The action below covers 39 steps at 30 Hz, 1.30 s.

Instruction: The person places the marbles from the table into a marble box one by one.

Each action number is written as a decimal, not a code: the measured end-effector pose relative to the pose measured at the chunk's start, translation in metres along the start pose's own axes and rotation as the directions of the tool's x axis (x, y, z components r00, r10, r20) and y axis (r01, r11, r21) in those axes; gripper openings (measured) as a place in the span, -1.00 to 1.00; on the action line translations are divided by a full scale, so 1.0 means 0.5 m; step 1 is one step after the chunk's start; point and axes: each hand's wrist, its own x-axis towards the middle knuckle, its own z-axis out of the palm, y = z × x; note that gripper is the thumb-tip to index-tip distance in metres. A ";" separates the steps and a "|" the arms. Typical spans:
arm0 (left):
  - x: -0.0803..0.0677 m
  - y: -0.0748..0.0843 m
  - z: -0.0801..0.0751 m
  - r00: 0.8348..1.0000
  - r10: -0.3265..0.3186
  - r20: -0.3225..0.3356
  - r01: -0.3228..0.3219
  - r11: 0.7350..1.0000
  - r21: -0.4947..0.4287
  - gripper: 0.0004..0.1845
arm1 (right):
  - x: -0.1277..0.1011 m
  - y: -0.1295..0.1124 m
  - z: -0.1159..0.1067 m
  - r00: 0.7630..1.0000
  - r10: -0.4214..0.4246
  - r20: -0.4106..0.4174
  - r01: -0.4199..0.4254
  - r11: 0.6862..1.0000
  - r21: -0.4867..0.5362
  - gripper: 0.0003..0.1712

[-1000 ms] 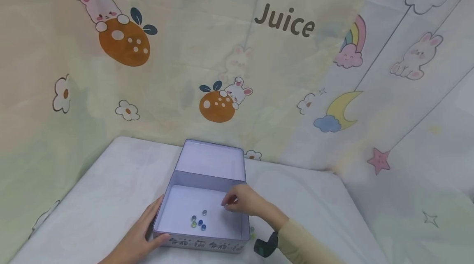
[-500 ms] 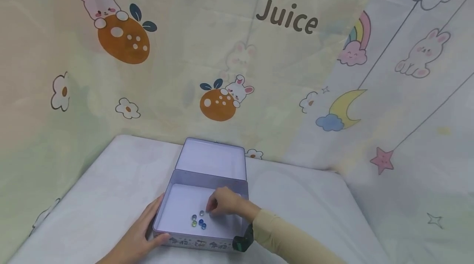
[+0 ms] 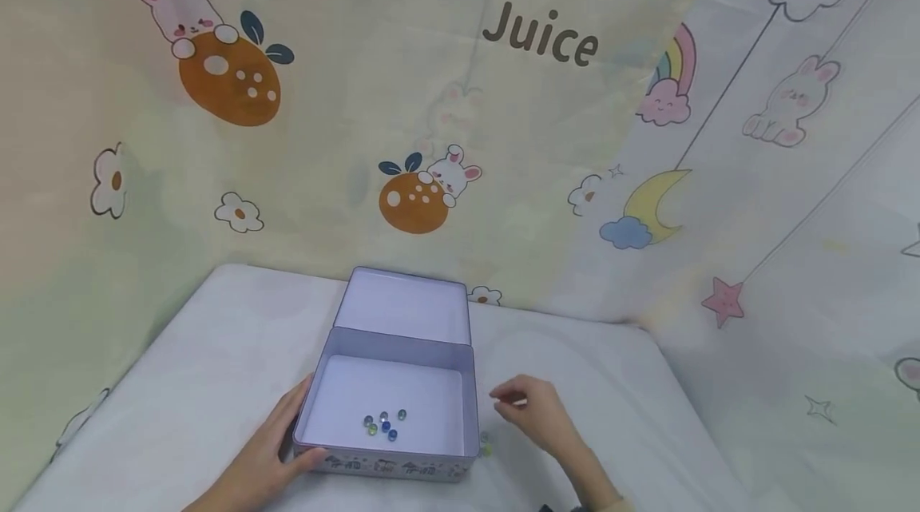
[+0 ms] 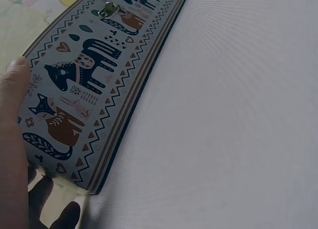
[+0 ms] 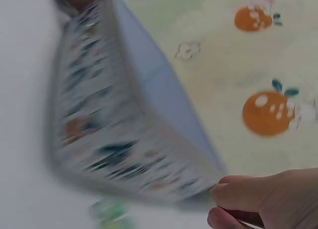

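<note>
My left hand [image 3: 262, 452] holds the front left corner of a tin box [image 3: 388, 466], thumb against its front wall and fingers along its left side. The left wrist view shows the box's printed wall [image 4: 79, 85] of horses and foxes. Inside lie several glass marbles [image 3: 386, 426], some clear, some blue, one yellow-green. Just right of the box, my right hand [image 3: 535, 412] hovers with loosely bent fingers and nothing visible between them. Green marbles [image 3: 486, 450] sit on the cloth beside the box's right wall, blurred in the right wrist view [image 5: 112, 211].
Behind the box its hinged lid [image 3: 402, 304] leans back, raised. White cloth [image 3: 596, 376] covers the table. A printed curtain [image 3: 316, 144] with rabbits and oranges hangs close behind the table's far edge.
My right hand reached into the box, let go of a marble among the others, and drew back out to the right. The left hand has kept its hold on the corner.
</note>
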 end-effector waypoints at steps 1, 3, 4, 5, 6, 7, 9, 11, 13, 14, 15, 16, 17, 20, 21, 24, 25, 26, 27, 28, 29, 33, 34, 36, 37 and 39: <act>-0.001 -0.003 -0.004 1.000 0.003 -0.007 -0.003 1.000 0.002 0.05 | -0.017 0.015 0.010 1.000 0.017 0.006 -0.017 1.000 0.013 -0.86; -0.003 -0.008 -0.012 1.000 0.003 -0.018 -0.003 1.000 0.008 0.05 | -0.042 0.037 0.034 0.998 0.033 0.044 -0.035 0.998 0.047 -0.86; -0.004 -0.010 -0.016 1.000 0.005 -0.023 -0.005 1.000 0.005 0.05 | -0.051 0.046 0.047 0.998 0.033 0.059 -0.037 0.998 0.054 -0.86; -0.004 -0.012 -0.018 1.000 0.007 -0.026 -0.007 1.000 0.003 0.05 | -0.057 0.053 0.058 0.997 0.036 0.072 -0.039 0.998 0.052 -0.87; -0.004 -0.013 -0.020 1.000 0.006 -0.026 -0.006 1.000 -0.002 0.05 | -0.061 0.058 0.067 0.997 0.033 0.075 -0.037 0.998 0.049 -0.87; -0.003 -0.013 -0.020 1.000 0.004 -0.023 -0.004 1.000 -0.003 0.04 | -0.062 0.063 0.074 0.997 0.027 0.069 -0.030 0.999 0.044 -0.87; 0.000 -0.013 -0.019 1.000 0.008 -0.022 -0.008 1.000 -0.004 0.04 | -0.062 0.068 0.084 0.998 0.023 0.052 -0.024 0.999 0.028 -0.86; 0.003 -0.012 -0.016 1.000 0.010 -0.017 -0.010 1.000 -0.002 0.04 | -0.061 0.072 0.088 0.999 0.028 0.043 -0.028 1.000 0.007 -0.84; 0.005 -0.012 -0.012 1.000 0.015 -0.017 -0.015 1.000 0.003 0.04 | -0.060 0.075 0.089 0.998 0.036 0.046 -0.035 0.999 -0.011 -0.84; 0.006 -0.012 -0.011 1.000 0.019 -0.018 -0.019 1.000 0.002 0.04 | -0.059 0.075 0.090 0.998 0.039 0.050 -0.038 0.999 -0.018 -0.83; 0.006 -0.013 -0.009 1.000 0.021 -0.016 -0.021 1.000 -0.001 0.04 | -0.059 0.075 0.090 0.998 0.040 0.052 -0.038 0.999 -0.030 -0.83; 0.005 -0.013 -0.008 1.000 0.021 -0.016 -0.021 1.000 0.000 0.04 | -0.059 0.075 0.091 0.998 0.040 0.053 -0.038 0.999 -0.039 -0.82; 0.005 -0.013 -0.007 1.000 0.020 -0.015 -0.020 1.000 0.001 0.04 | -0.058 0.074 0.092 0.998 0.038 0.054 -0.035 0.998 -0.049 -0.82; 0.004 -0.012 -0.004 1.000 0.015 -0.014 -0.015 1.000 -0.002 0.05 | -0.059 0.071 0.095 0.998 0.032 0.056 -0.028 0.997 -0.075 -0.83; 0.004 -0.010 -0.004 1.000 0.012 -0.012 -0.012 1.000 -0.003 0.05 | -0.059 0.071 0.096 0.998 0.031 0.055 -0.027 0.996 -0.088 -0.83; 0.003 -0.006 -0.001 1.000 0.009 -0.010 -0.009 1.000 -0.009 0.04 | -0.061 0.069 0.096 0.998 0.028 0.060 -0.021 0.993 -0.115 -0.84; 0.003 -0.004 -0.001 1.000 0.009 -0.009 -0.009 1.000 -0.012 0.04 | -0.062 0.070 0.094 0.998 0.020 0.062 -0.012 0.992 -0.126 -0.84; 0.003 -0.001 0.000 1.000 0.007 -0.006 -0.007 1.000 -0.011 0.04 | -0.064 0.070 0.093 0.998 0.014 0.065 -0.005 0.991 -0.136 -0.85; 0.003 0.002 0.000 1.000 0.007 -0.004 -0.007 1.000 -0.011 0.04 | -0.066 0.070 0.089 0.997 0.010 0.071 0.000 0.990 -0.138 -0.85; 0.004 0.003 0.000 1.000 0.009 -0.004 -0.009 1.000 -0.013 0.04 | -0.066 0.068 0.082 0.997 0.009 0.081 0.002 0.991 -0.131 -0.85; 0.005 0.004 0.000 1.000 0.010 -0.004 -0.010 1.000 -0.014 0.04 | -0.066 0.066 0.075 0.996 0.006 0.089 0.005 0.992 -0.124 -0.86; 0.007 0.009 0.000 1.000 0.015 0.003 -0.015 1.000 -0.009 0.04 | -0.054 0.043 0.018 0.992 -0.044 0.114 0.050 0.998 -0.047 -0.88; 0.007 0.009 0.000 1.000 0.014 0.003 -0.014 1.000 -0.006 0.04 | -0.047 0.033 0.001 0.990 -0.069 0.121 0.073 0.997 -0.026 -0.88; 0.007 0.008 0.000 1.000 0.007 0.005 -0.007 1.000 -0.002 0.04 | -0.024 0.007 -0.032 0.981 -0.123 0.149 0.124 0.992 0.005 -0.88; 0.007 0.006 -0.001 1.000 0.006 0.004 -0.006 1.000 -0.003 0.05 | -0.010 -0.008 -0.045 0.974 -0.146 0.173 0.146 0.989 0.014 -0.88; 0.006 0.003 -0.001 1.000 0.005 -0.001 -0.005 1.000 -0.010 0.05 | 0.026 -0.036 -0.062 0.955 -0.198 0.221 0.199 0.980 0.014 -0.88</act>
